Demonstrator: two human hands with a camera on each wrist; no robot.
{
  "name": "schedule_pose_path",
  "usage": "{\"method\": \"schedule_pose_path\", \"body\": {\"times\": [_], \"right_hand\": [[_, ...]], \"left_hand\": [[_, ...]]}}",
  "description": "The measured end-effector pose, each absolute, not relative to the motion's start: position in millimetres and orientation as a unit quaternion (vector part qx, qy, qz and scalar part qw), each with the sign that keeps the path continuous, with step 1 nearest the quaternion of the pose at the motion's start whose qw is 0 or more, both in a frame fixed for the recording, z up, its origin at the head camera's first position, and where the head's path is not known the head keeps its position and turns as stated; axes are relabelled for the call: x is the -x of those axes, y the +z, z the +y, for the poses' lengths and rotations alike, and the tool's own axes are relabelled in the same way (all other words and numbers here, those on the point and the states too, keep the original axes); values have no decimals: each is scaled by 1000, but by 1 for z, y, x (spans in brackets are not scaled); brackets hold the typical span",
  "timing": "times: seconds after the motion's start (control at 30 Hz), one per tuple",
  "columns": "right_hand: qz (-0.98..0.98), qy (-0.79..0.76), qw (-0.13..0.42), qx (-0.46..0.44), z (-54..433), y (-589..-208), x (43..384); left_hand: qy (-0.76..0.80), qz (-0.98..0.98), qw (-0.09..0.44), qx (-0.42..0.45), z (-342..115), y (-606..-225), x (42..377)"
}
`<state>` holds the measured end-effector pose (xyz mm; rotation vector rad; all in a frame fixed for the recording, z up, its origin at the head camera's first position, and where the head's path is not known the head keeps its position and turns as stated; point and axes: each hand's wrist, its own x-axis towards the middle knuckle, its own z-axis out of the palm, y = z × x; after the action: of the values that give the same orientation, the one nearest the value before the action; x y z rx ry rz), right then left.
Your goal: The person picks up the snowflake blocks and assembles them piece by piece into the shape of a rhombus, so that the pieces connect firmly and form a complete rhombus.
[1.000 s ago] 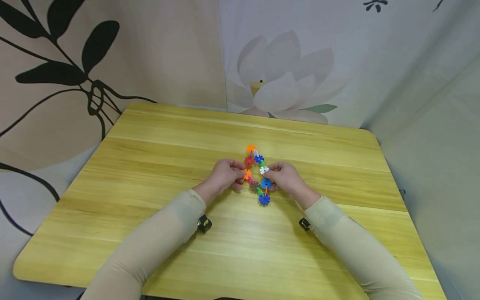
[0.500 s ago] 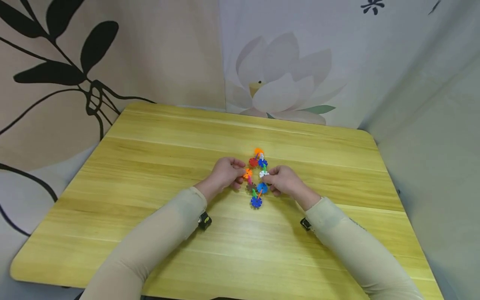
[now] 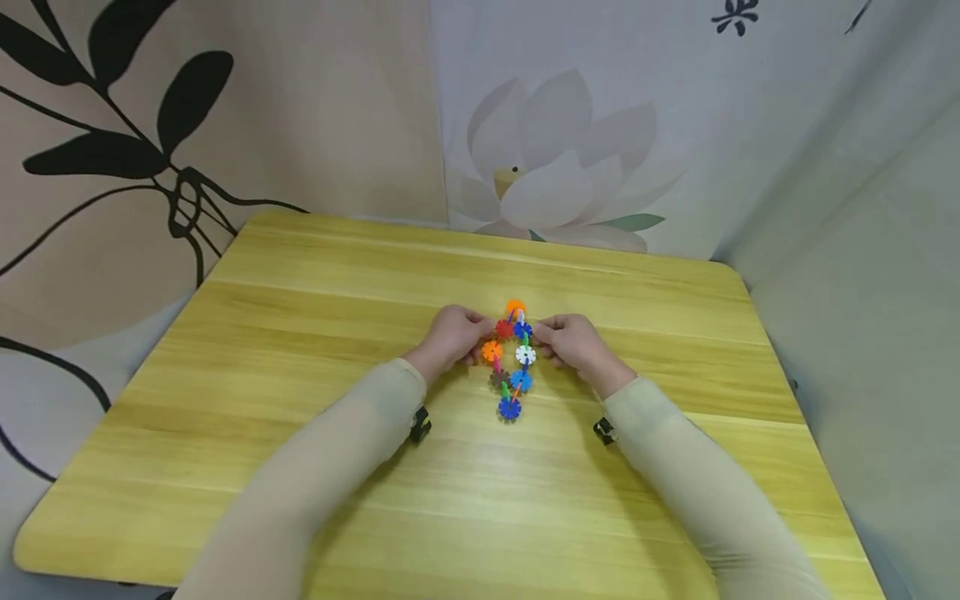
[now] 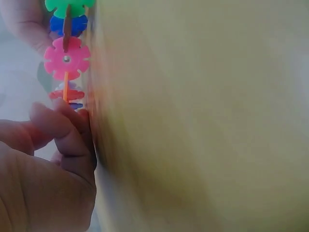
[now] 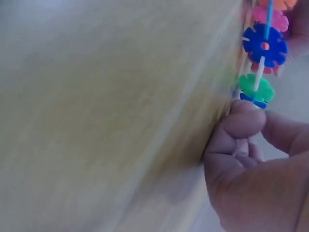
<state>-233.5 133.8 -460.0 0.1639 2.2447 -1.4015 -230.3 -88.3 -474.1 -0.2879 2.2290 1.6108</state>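
Observation:
A closed ring of interlocked plastic snowflake discs [image 3: 526, 355] lies on the wooden table, long and narrow, with an orange disc [image 3: 515, 308] at its far tip and a blue disc [image 3: 509, 408] at its near tip. On its left side, my left hand [image 3: 453, 333] pinches the red disc [image 3: 505, 328] at its edge. Across from it, my right hand [image 3: 576, 342] pinches the dark blue disc [image 3: 522, 330] between thumb and forefinger. In the left wrist view a pink disc [image 4: 67, 59] stands upright beyond the fingertips. The right wrist view shows a green disc [image 5: 256, 88] just past the fingers.
The pale wooden table [image 3: 300, 467] stretches well around the ring on all sides. A printed curtain [image 3: 570, 167] hangs behind its far edge, and another curtain [image 3: 862, 292] hangs along the right side. Small black cameras sit on both wrists.
Both hands have moved away from the middle of the ring to its far part, the left from the orange disc to the red, the right from the white disc to the dark blue.

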Motion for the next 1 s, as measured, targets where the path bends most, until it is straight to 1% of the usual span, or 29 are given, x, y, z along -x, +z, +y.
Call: {"method": "schedule_pose_path", "body": {"times": [0.1,0.33,0.43,0.6,1.0], "right_hand": [[818,-519,239,-64,131,-465,237],[814,-530,225,-77,125,-467,241],[808,-538,225,-80,123,-468,243],[811,-536,221,-78,123,-469,242],[819,-525,218,-72,125,-469,240]], "left_hand": [[578,786,189,112,-84,-478,237],[569,795,171,126,-80,-478,242],[572,791,179,123,-81,-479,243],[590,774,190,129,-81,-479,242],[598,770,181,134,-81,-478,239]]}}
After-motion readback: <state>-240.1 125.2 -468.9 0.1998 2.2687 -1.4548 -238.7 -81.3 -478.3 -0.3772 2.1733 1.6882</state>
